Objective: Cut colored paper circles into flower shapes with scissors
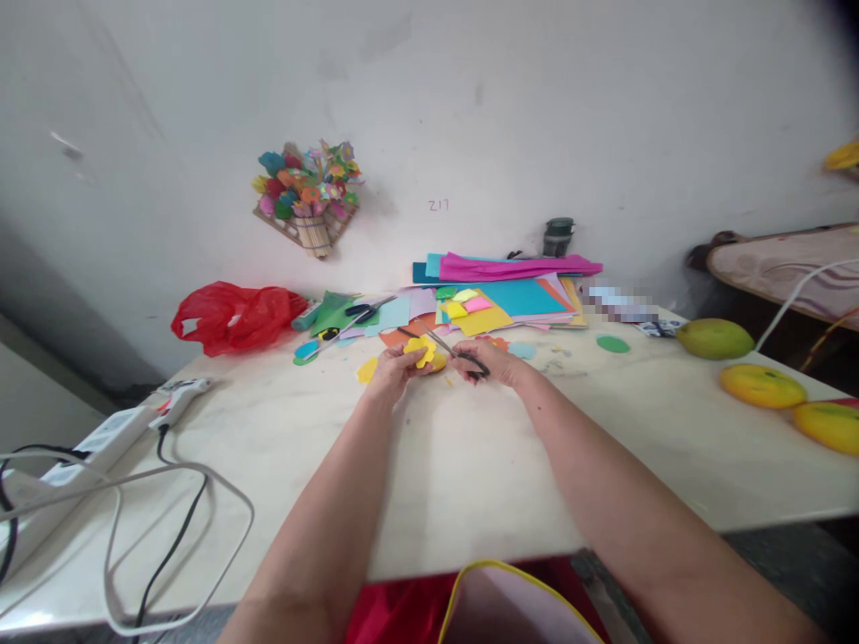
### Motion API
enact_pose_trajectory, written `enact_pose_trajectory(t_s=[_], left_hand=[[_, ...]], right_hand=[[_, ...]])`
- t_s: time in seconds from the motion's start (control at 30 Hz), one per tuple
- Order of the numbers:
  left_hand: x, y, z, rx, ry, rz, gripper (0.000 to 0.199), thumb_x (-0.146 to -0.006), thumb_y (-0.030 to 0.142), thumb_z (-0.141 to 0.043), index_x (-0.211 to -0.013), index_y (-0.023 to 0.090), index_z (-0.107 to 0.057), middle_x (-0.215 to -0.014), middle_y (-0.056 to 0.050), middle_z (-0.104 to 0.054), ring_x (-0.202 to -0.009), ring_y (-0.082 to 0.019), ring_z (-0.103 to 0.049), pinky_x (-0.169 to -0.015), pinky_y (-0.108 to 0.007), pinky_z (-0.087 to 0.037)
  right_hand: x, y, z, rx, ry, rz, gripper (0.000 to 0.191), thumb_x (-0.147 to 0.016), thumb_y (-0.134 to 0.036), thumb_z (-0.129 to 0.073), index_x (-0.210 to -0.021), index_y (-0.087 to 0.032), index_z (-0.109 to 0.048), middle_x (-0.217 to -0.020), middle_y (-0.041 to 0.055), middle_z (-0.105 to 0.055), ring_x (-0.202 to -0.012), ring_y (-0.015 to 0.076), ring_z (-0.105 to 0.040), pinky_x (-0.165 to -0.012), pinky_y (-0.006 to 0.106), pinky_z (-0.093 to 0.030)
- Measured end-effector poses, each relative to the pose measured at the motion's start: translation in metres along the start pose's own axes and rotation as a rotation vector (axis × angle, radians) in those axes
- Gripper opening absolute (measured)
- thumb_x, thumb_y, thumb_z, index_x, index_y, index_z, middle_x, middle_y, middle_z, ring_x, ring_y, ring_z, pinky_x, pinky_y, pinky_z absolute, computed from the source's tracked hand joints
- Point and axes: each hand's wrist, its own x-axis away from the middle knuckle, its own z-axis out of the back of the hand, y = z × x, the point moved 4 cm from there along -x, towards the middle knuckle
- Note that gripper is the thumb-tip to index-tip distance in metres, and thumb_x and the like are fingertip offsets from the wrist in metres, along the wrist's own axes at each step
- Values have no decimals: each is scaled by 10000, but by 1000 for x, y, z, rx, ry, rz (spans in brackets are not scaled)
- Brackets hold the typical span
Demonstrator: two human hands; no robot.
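Note:
Between the fingers of my left hand (393,374) is a yellow paper flower (420,351) with rounded petals. My right hand (493,360) grips dark-handled scissors (477,366), whose blades point left and up past the flower. The blades look parted, close to the flower's right edge; whether they touch the paper I cannot tell. A piece of yellow paper (367,370) lies on the table left of my left hand. Just beyond my hands are an orange paper piece (406,332) and a light blue paper round (522,350).
Stacked coloured paper (530,300) and a second pair of scissors (369,309) lie toward the wall. A red plastic bag (234,317) sits at back left. Power strips (111,432) with cables occupy the left side. Mangoes (761,385) rest at the right edge.

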Motion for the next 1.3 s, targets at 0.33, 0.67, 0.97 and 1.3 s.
enact_pose_trajectory(t_s=[0.33,0.67,0.97,1.3], left_hand=[[-4,0,7,10,91,-56,267,-542,213,-801,-750,111,-666,-726,-51,-672,-646,-154,-642,-607,-261,-523],[-4,-2,3,28,88,-42,257,-527,215,-803,-731,118,-680,-749,-51,-675,-663,-149,-634,-622,-264,-524],[2,-8,-9,-131,-92,70,279,-516,243,-817,-726,110,-691,-735,-72,-691,-647,-160,-635,-625,-261,-501],[3,-10,-11,-171,-107,83,227,-535,229,-810,-696,124,-690,-697,-61,-686,-592,-149,-613,-604,-272,-469]], right_hand=[[0,1,-2,32,-41,28,309,-790,-445,-576,-714,-156,-497,-601,2,-607,-412,77,-530,-329,175,-287],[-2,-6,0,-158,181,61,316,-639,-334,-721,-842,-155,-558,-596,-8,-610,-460,92,-534,-379,179,-312],[-7,-8,9,-336,391,117,365,-570,-242,-741,-884,-165,-571,-605,-24,-610,-544,115,-581,-512,213,-412],[-12,-4,3,-377,262,135,359,-552,-177,-721,-880,-168,-577,-625,-34,-597,-535,97,-552,-561,235,-448]])
